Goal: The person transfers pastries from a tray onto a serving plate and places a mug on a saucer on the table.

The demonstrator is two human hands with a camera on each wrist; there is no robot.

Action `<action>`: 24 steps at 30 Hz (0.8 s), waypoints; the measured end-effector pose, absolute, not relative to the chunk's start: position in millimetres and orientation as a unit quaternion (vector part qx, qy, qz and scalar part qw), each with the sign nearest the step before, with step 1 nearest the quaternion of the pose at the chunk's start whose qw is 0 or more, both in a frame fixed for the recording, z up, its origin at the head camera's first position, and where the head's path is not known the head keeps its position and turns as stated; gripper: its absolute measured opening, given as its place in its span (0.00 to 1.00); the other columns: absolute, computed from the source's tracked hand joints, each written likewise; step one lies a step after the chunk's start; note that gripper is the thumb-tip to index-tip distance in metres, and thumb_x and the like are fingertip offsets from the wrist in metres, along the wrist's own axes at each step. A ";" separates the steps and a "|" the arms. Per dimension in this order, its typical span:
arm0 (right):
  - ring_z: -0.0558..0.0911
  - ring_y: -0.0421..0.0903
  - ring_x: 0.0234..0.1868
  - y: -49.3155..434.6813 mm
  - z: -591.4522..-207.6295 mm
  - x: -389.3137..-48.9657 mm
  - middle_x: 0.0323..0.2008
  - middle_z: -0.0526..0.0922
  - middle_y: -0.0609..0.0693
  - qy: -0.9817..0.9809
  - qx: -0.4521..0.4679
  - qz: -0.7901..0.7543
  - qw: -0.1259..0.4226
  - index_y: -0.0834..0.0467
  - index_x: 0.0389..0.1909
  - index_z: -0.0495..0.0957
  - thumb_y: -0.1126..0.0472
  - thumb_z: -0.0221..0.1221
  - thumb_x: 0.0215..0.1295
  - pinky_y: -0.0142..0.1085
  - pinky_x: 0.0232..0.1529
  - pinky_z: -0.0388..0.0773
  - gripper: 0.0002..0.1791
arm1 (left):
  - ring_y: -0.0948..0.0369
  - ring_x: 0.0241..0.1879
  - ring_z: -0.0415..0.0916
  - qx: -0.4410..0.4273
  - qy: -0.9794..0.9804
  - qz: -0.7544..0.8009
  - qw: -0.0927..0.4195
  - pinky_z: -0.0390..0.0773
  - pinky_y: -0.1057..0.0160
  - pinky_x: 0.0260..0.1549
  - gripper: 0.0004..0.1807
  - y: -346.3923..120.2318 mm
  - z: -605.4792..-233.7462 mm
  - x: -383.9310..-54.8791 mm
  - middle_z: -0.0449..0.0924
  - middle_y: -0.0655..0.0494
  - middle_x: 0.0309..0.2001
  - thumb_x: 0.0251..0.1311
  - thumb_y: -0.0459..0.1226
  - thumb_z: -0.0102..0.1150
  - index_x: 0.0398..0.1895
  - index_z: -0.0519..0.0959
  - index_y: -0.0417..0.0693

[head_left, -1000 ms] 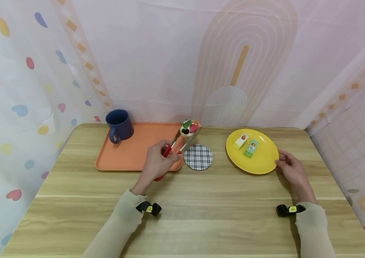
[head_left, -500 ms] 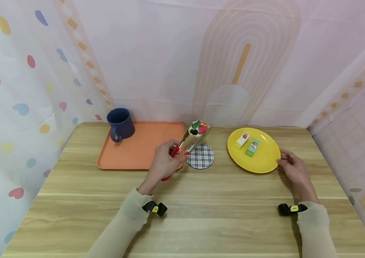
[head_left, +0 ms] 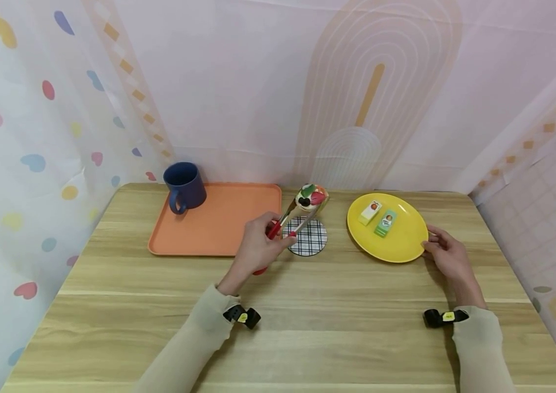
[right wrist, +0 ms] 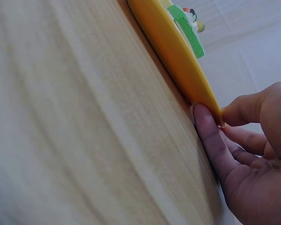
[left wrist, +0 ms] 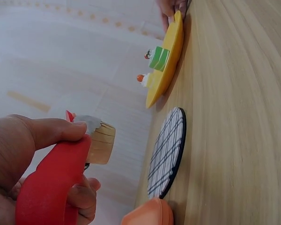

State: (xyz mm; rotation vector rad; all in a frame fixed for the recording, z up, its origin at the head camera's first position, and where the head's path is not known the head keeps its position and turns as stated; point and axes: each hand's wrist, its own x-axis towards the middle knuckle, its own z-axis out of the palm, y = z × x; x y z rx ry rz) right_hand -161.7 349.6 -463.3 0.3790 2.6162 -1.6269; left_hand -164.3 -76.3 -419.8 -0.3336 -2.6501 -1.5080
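My left hand [head_left: 259, 243] grips red-handled tongs [head_left: 274, 230]. Between the tips of the tongs is a small cupcake [head_left: 311, 197], topped with white cream, a green leaf and red and dark fruit. In the head view it hangs above the far edge of the round plaid coaster [head_left: 309, 242]; the left wrist view shows it held clear of the table. My right hand [head_left: 447, 257] pinches the right rim of a yellow plate [head_left: 405, 246] between thumb and fingers. On that plate lie a yellow-white cake slice [head_left: 369, 213] and a green cake slice [head_left: 386, 224].
An orange tray [head_left: 214, 229] lies at the left, partly behind my left hand. A dark blue mug [head_left: 186, 188] stands on the tray's far left corner. Behind the wooden table [head_left: 336, 327] hangs a patterned cloth [head_left: 238, 82].
My left hand has carried the tongs and cupcake rightward, from beside the orange tray to over the coaster. My right hand keeps hold of the plate's rim.
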 end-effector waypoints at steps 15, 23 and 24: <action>0.77 0.25 0.40 348.8 -463.3 -160.4 0.51 0.73 0.50 0.843 0.122 -0.523 0.018 0.63 0.78 0.59 0.62 0.50 0.79 0.23 0.43 0.81 0.30 | 0.59 0.28 0.70 -0.112 -0.866 -0.486 0.026 0.65 0.65 0.22 0.22 -62.0 -419.3 -164.4 0.80 0.45 0.31 0.52 0.41 0.78 0.47 0.81 0.40; 0.77 0.26 0.40 348.4 -464.1 -160.4 0.51 0.73 0.49 0.844 0.124 -0.522 0.018 0.62 0.78 0.58 0.62 0.51 0.79 0.23 0.43 0.81 0.30 | 0.60 0.26 0.67 -0.112 -0.867 -0.485 0.011 0.64 0.65 0.21 0.23 -52.8 -417.4 -162.3 0.76 0.53 0.29 0.54 0.42 0.77 0.49 0.81 0.41; 0.77 0.26 0.40 348.4 -464.2 -160.5 0.51 0.73 0.49 0.844 0.125 -0.522 0.018 0.62 0.78 0.58 0.62 0.51 0.79 0.23 0.43 0.81 0.30 | 0.60 0.27 0.67 -0.112 -0.868 -0.483 0.010 0.64 0.65 0.22 0.23 -51.7 -417.1 -162.3 0.76 0.52 0.29 0.54 0.42 0.77 0.49 0.80 0.41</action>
